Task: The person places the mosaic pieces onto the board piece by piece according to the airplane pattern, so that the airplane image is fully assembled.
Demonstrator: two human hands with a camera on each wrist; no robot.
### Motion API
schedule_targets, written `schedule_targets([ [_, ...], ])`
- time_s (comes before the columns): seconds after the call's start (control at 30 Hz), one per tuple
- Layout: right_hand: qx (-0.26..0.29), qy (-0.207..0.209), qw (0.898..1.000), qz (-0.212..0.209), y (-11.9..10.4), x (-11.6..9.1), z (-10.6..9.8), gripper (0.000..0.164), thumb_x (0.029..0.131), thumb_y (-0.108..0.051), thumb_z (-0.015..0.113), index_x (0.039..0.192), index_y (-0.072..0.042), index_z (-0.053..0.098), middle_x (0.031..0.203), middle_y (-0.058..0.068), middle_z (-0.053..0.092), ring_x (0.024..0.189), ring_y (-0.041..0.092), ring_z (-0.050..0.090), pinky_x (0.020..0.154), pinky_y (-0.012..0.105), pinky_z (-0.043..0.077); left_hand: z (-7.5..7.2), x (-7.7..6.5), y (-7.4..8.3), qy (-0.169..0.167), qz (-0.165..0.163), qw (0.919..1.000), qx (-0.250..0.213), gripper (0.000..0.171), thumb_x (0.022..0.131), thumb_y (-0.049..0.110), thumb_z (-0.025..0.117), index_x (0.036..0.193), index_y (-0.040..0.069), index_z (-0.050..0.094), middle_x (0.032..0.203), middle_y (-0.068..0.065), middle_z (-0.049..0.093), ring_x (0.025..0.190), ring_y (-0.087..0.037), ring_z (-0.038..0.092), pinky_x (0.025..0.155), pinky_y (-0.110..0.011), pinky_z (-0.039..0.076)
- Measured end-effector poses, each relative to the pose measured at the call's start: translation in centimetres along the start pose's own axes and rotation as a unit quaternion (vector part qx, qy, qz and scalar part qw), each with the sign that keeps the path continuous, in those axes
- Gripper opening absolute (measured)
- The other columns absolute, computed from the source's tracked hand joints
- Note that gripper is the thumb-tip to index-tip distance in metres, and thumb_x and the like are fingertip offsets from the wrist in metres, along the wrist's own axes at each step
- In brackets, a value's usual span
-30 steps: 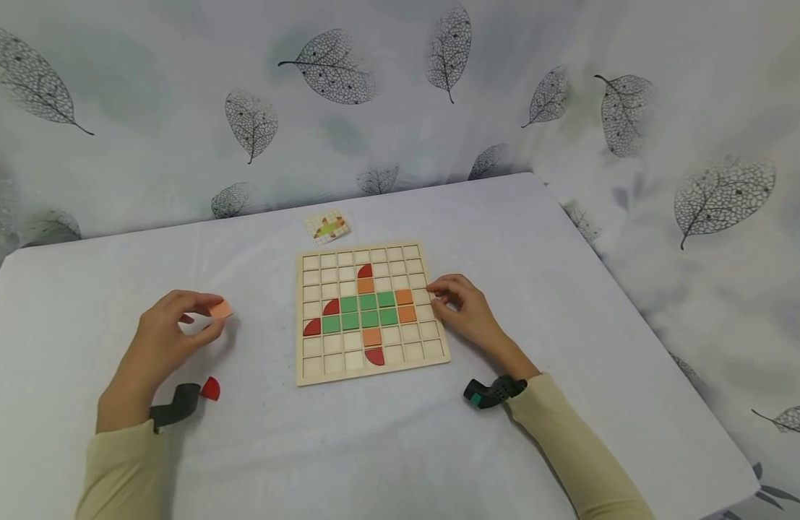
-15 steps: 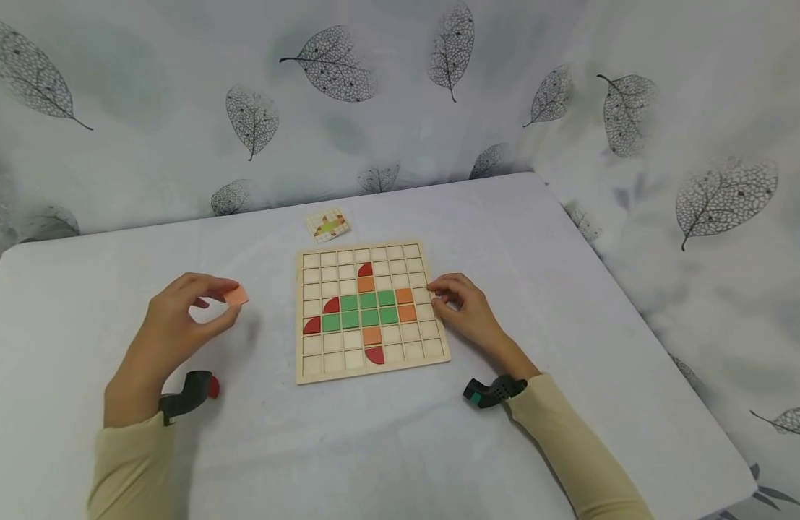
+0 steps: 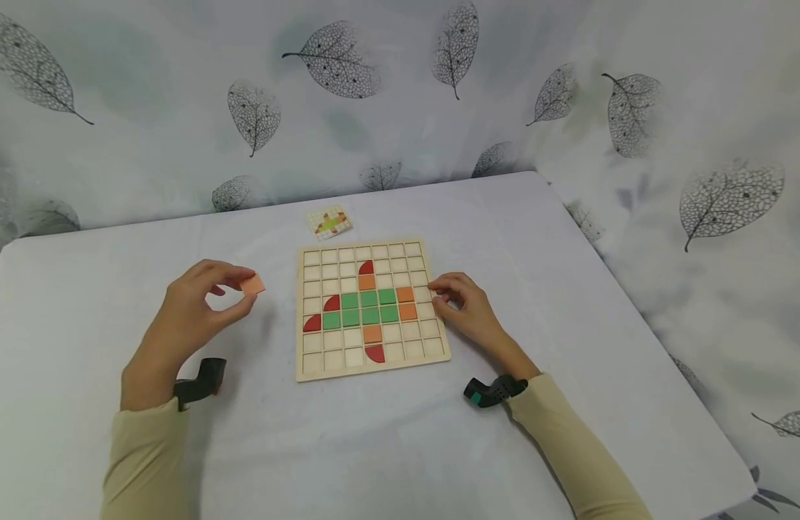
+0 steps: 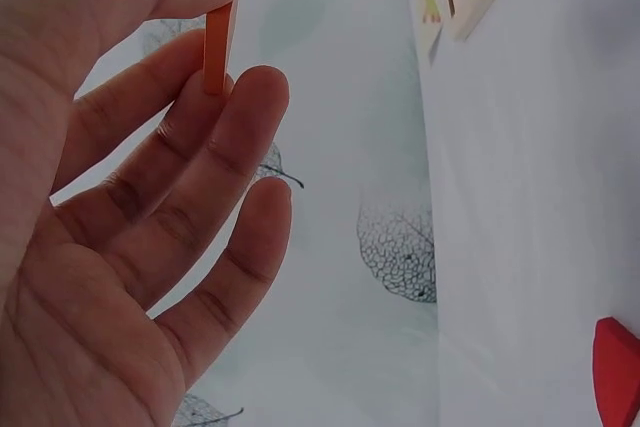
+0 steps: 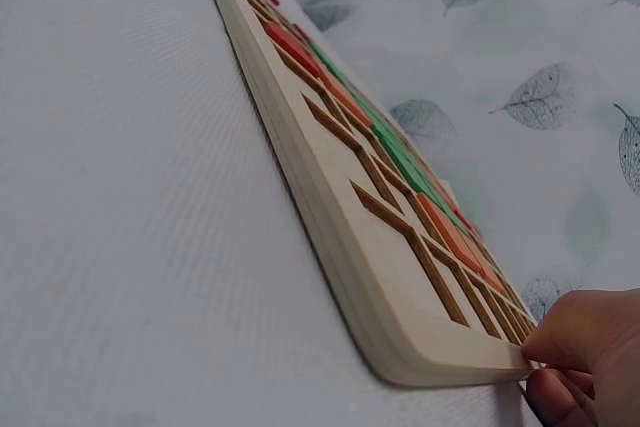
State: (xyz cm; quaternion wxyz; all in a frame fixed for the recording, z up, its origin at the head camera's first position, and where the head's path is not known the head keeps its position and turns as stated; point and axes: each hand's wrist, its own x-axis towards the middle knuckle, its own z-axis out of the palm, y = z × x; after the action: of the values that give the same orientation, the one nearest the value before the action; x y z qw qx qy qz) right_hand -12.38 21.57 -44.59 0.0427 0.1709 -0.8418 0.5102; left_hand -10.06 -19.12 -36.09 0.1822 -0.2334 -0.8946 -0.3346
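In the head view my left hand (image 3: 194,307) is raised over the table, left of the wooden grid board (image 3: 328,372). It pinches an orange square tile (image 3: 253,284) between thumb and fingers; the left wrist view shows that tile (image 4: 217,47) edge-on. My right hand (image 3: 467,310) holds the board's right edge, its thumb against the rim in the right wrist view. Set in the board are green square tiles (image 3: 370,297), orange square tiles (image 3: 406,295) and red quarter-round tiles (image 3: 312,323).
A small pattern card (image 3: 329,222) lies behind the board, printed with a coloured grid figure. One loose red quarter-round tile (image 4: 617,372) rests on the white-covered table (image 3: 347,462), mostly hidden behind the left wrist camera (image 3: 201,380) in the head view. A leaf-patterned cloth stands behind.
My left hand has moved right and away from me, nearer the board, carrying the orange tile. Its wrist camera has come to cover the loose red tile. My right hand stays at the board's edge.
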Motion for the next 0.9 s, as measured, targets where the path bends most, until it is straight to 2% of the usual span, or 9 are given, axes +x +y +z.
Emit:
schedule_targets([
  [0.1,-0.003,-0.001,1.0,0.002,-0.3,0.0,0.0,0.025,0.088,0.007,0.064,0.113,0.009,0.065,0.119,0.023,0.057,0.09,0.025,0.058,0.08,0.026,0.05,0.3,0.5,0.3,-0.013,-0.002,0.9999,0.002,0.034,0.073,-0.005,0.078,0.106,0.0,0.069,0.098,-0.005,0.064,0.087,-0.012,0.058,0.075,-0.013,0.042],
  [0.23,0.0,-0.007,1.0,0.006,-2.4,-0.1,-0.3,0.025,0.088,0.01,0.062,0.112,0.015,0.063,0.118,0.029,0.055,0.09,0.03,0.057,0.081,0.031,0.051,0.7,1.2,0.8,-0.028,-0.006,0.9996,0.001,0.035,0.074,-0.004,0.079,0.107,0.001,0.069,0.099,-0.006,0.064,0.088,-0.017,0.06,0.075,-0.015,0.042],
  [0.33,-0.006,-0.013,1.0,0.012,-4.1,-0.2,-0.6,0.024,0.088,0.011,0.061,0.112,0.016,0.062,0.118,0.03,0.055,0.089,0.03,0.057,0.081,0.031,0.051,1.1,1.8,1.2,-0.033,-0.003,0.9994,-0.005,0.035,0.075,-0.004,0.079,0.108,0.001,0.069,0.099,-0.007,0.064,0.089,-0.018,0.061,0.075,-0.017,0.042],
  [0.43,-0.009,-0.016,1.0,0.016,-4.3,-0.2,-0.8,0.025,0.088,0.012,0.06,0.112,0.016,0.062,0.118,0.03,0.055,0.09,0.031,0.057,0.082,0.033,0.051,1.7,2.3,1.5,-0.036,0.006,0.9992,-0.015,0.034,0.075,-0.005,0.078,0.107,0.001,0.069,0.099,-0.007,0.064,0.089,-0.019,0.061,0.074,-0.02,0.043],
  [0.5,-0.007,-0.016,1.0,0.013,-4.2,-0.2,-0.8,0.025,0.088,0.012,0.061,0.113,0.016,0.062,0.118,0.029,0.055,0.091,0.032,0.057,0.082,0.033,0.051,2.1,2.7,1.7,-0.041,0.012,0.9989,-0.02,0.033,0.076,-0.005,0.077,0.107,0.001,0.069,0.099,-0.007,0.064,0.089,-0.019,0.061,0.074,-0.022,0.044],
  [0.73,-0.006,-0.006,1.0,-0.003,-0.3,0.1,-0.2,0.026,0.088,0.009,0.063,0.115,0.011,0.063,0.12,0.025,0.055,0.093,0.03,0.058,0.083,0.031,0.052,3.3,4.0,2.1,-0.063,0.024,0.9973,-0.031,0.033,0.077,-0.004,0.077,0.108,0.0,0.068,0.101,-0.008,0.062,0.089,-0.019,0.06,0.073,-0.032,0.047],
  [0.9,0.002,-0.008,1.0,-0.003,0.3,0.0,-0.2,0.026,0.089,0.004,0.065,0.115,0.005,0.065,0.12,0.019,0.057,0.093,0.021,0.058,0.083,0.023,0.05,4.0,4.8,2.6,-0.08,0.03,0.9952,-0.048,0.034,0.078,-0.001,0.078,0.109,0.0,0.067,0.101,-0.008,0.062,0.09,-0.019,0.06,0.075,-0.035,0.049],
])
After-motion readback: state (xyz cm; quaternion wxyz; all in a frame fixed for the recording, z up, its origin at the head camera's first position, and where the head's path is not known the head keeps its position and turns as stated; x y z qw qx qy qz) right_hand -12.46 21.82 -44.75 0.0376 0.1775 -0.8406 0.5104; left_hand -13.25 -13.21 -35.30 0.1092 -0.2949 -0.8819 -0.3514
